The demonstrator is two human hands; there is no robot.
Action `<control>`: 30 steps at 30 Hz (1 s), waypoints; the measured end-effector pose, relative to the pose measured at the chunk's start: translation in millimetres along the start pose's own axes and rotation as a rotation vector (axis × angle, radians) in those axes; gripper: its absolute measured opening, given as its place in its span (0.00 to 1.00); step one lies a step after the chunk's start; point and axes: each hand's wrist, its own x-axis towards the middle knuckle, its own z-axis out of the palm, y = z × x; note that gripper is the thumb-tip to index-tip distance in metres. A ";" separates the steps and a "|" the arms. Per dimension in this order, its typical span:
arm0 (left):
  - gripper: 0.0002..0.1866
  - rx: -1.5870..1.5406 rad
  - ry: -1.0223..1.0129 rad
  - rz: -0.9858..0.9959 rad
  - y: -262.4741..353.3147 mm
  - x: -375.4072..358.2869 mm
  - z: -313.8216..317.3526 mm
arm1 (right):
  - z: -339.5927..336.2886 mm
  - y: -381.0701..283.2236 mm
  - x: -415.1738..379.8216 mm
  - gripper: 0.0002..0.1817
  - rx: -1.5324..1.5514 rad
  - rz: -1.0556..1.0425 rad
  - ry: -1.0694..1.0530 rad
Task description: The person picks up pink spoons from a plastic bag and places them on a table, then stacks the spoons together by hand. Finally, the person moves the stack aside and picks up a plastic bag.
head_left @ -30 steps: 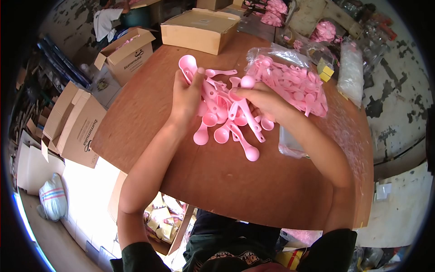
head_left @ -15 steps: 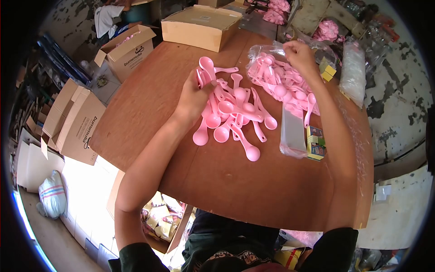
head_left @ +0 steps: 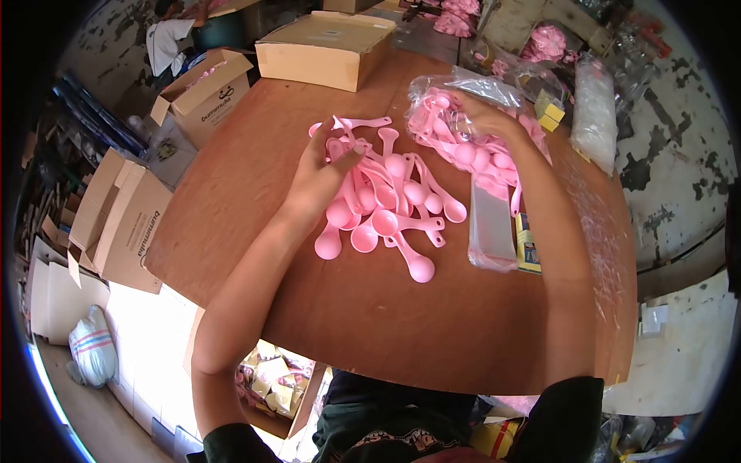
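The left hand is closed around a small stack of pink plastic scoops, held at the left edge of the loose pile of pink scoops that lies on the round brown table. The right hand is pushed into the open mouth of a clear plastic bag of pink scoops just right of the pile, and whether its fingers grip anything cannot be told. A flat clear packet lies beside the right forearm, and a closed cardboard box sits at the table's far edge.
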 end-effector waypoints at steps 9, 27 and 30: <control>0.34 0.082 -0.042 0.046 -16.7 4.7 -1.1 | 1.7 13.5 39.7 0.36 -0.086 -0.342 0.014; 0.26 0.302 0.085 0.276 -9.6 -2.1 -1.4 | -43.8 -18.5 -18.8 0.16 -0.176 -0.092 0.003; 0.24 0.356 0.107 0.337 -11.2 -2.3 0.3 | -55.8 -16.3 -35.3 0.15 -0.127 -0.140 0.150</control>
